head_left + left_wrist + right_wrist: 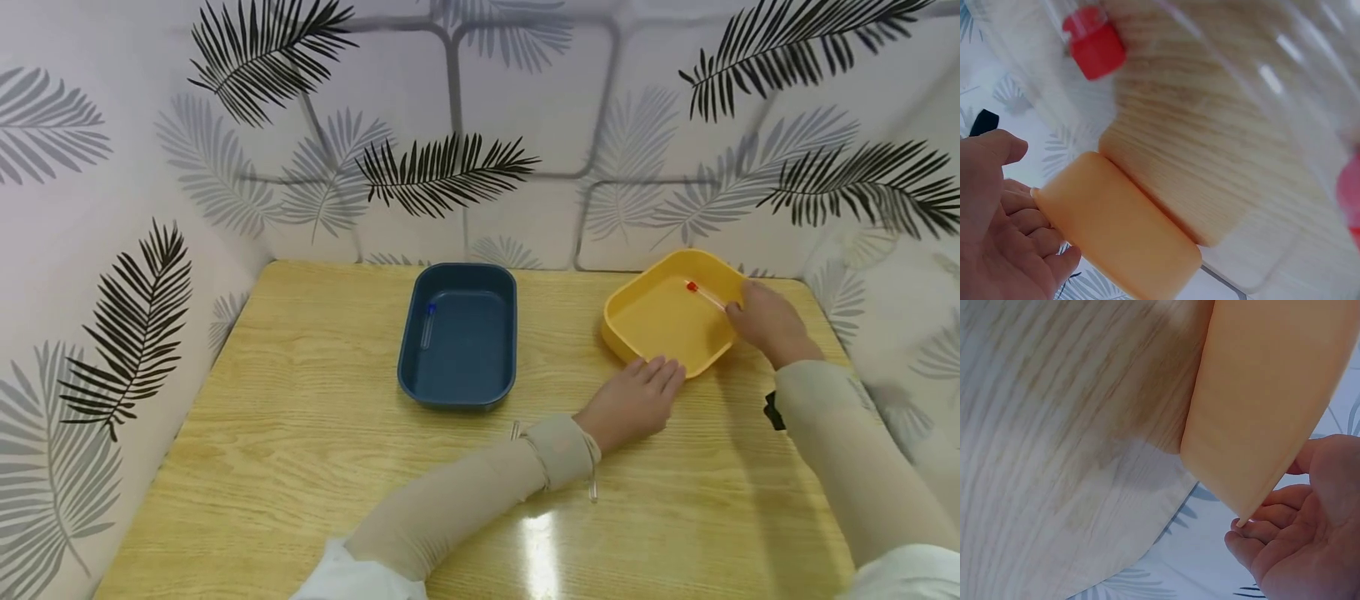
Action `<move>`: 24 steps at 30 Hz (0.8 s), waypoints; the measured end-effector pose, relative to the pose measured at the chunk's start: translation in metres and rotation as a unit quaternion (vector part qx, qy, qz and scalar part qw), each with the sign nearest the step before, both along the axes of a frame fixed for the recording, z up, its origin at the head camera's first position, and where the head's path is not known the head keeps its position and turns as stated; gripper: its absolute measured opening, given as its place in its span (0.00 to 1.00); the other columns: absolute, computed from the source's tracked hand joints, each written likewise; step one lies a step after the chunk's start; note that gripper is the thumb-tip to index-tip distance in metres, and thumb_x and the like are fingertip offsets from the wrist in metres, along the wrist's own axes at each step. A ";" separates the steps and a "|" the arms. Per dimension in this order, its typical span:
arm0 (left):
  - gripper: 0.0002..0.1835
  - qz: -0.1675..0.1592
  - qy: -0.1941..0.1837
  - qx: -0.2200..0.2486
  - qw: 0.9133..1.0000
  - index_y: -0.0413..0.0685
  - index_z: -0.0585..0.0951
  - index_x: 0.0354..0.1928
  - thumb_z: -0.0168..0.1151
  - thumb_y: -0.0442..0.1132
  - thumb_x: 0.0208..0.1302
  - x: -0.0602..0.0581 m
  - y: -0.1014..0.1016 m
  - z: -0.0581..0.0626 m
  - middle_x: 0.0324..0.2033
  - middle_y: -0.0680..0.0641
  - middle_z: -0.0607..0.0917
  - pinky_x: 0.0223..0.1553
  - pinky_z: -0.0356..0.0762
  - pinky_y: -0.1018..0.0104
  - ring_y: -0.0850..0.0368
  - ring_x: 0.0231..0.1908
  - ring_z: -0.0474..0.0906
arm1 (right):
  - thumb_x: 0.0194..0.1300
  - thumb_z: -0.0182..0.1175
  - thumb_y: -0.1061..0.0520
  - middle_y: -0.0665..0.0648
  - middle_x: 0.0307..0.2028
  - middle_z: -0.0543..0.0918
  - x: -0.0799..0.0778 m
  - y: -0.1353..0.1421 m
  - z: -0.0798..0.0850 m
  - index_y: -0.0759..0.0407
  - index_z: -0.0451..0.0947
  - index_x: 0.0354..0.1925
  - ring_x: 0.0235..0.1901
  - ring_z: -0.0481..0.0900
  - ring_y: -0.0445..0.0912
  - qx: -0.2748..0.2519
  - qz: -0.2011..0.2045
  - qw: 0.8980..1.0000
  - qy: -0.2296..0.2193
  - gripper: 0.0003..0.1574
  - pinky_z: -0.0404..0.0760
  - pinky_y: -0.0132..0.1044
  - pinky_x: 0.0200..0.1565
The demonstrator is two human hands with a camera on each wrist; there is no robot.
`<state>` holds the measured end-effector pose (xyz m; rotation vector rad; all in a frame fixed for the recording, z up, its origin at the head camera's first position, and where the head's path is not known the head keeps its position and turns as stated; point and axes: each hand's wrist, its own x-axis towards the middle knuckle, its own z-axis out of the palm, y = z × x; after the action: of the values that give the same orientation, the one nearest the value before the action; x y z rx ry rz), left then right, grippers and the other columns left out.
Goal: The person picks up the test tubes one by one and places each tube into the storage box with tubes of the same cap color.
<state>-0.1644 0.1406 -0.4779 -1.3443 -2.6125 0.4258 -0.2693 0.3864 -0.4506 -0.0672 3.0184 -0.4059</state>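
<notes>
A yellow tray (660, 321) stands turned askew at the right of the table, with a clear red-capped tube (705, 296) inside. My right hand (772, 323) grips its right rim; the right wrist view shows the fingers (1272, 531) and thumb bent about the edge. My left hand (633, 400) touches the near rim with fairly straight fingers, and in the left wrist view its thumb stands off the tray. Clear tubes show beside my left forearm, one tube end (593, 487) just below the cuff. Red caps (1097, 47) appear close up in the left wrist view.
A dark blue tray (457, 396) stands left of the yellow one, holding a clear tube with a blue cap (431, 308). A small black object (774, 411) shows beside my right sleeve. Leaf-patterned cloth (525, 225) hangs behind the wooden table (300, 433).
</notes>
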 end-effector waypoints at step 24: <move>0.25 -0.006 0.004 -0.009 1.000 0.41 0.49 0.67 0.26 0.42 0.71 0.020 -0.001 0.001 0.64 0.47 0.58 0.61 0.49 0.59 0.55 0.62 0.54 | 0.66 0.41 0.53 0.76 0.61 0.50 -0.025 -0.035 0.001 0.75 0.45 0.64 0.60 0.47 0.67 -0.013 0.072 0.997 -0.025 0.37 0.45 0.56 0.59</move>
<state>-0.1444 0.1394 -0.4772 -1.3594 -2.6003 0.4517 -0.2942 0.3512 -0.4499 -0.2705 2.9343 -0.4272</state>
